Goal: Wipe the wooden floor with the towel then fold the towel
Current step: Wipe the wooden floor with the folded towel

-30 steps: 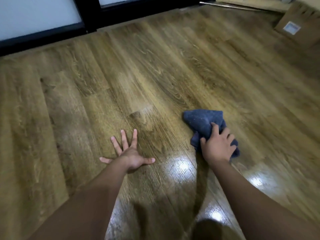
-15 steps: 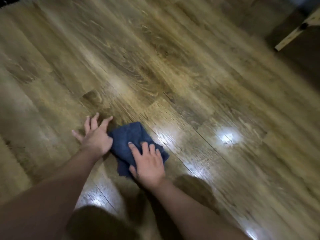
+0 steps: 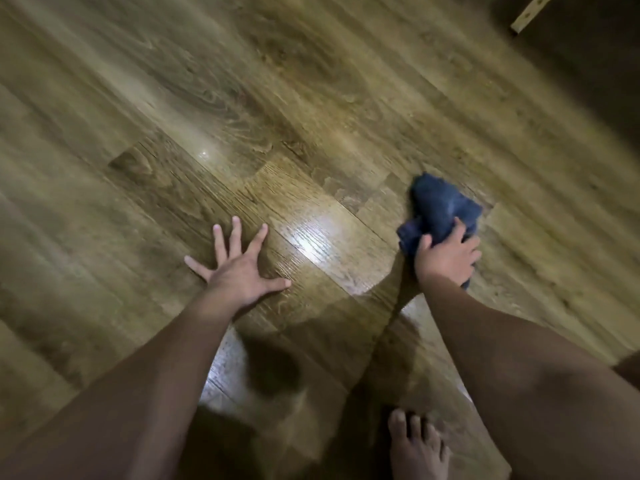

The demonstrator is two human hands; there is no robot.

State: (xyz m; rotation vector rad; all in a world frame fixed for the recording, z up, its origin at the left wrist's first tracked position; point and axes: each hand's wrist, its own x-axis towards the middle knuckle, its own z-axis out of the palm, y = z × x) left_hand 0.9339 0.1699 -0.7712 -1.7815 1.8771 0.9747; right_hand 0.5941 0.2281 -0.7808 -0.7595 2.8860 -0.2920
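Note:
A bunched dark blue towel (image 3: 437,206) lies on the wooden floor (image 3: 277,116) at the right of the head view. My right hand (image 3: 446,259) grips its near end, fingers curled into the cloth and pressing it down. The towel's far part sticks out beyond my fingers. My left hand (image 3: 239,268) lies flat on the floor at centre left, fingers spread wide, holding nothing. It is well apart from the towel.
My bare foot (image 3: 415,448) stands on the floor at the bottom right, close behind my right arm. A pale wooden strip (image 3: 530,12) and a dark area sit at the top right corner. Bright light glare shows on the planks between my hands.
My right hand has swept the towel to the right, away from my left hand, which it lay beside half a second ago. The towel is more bunched. My left hand now has its fingers spread.

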